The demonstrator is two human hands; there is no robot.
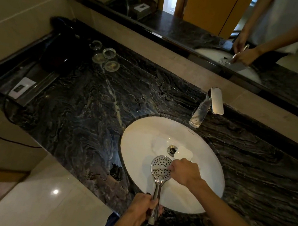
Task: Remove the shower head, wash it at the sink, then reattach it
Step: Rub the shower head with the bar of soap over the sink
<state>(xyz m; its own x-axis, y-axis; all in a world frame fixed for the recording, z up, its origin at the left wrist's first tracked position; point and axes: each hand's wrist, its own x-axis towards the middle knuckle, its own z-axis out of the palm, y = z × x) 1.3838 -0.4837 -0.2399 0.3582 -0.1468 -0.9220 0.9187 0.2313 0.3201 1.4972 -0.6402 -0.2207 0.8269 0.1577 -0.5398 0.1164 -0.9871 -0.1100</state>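
A chrome shower head (161,167) with a round perforated face lies face up over the near part of the white oval sink (142,130). My left hand (143,207) is closed around its handle at the sink's front rim. My right hand (184,171) rests at the right edge of the face, fingertips touching the nozzle plate. Whether those fingers hold anything is hidden. The chrome faucet (207,106) stands behind the sink; no water stream shows. The drain (172,150) sits just beyond the shower head.
The sink is set in a dark marble counter (81,105). Several glass dishes (106,56) and a dark kettle (59,48) stand at the far left. A power socket (21,87) and cable are at the left end. A mirror (227,20) runs along the back.
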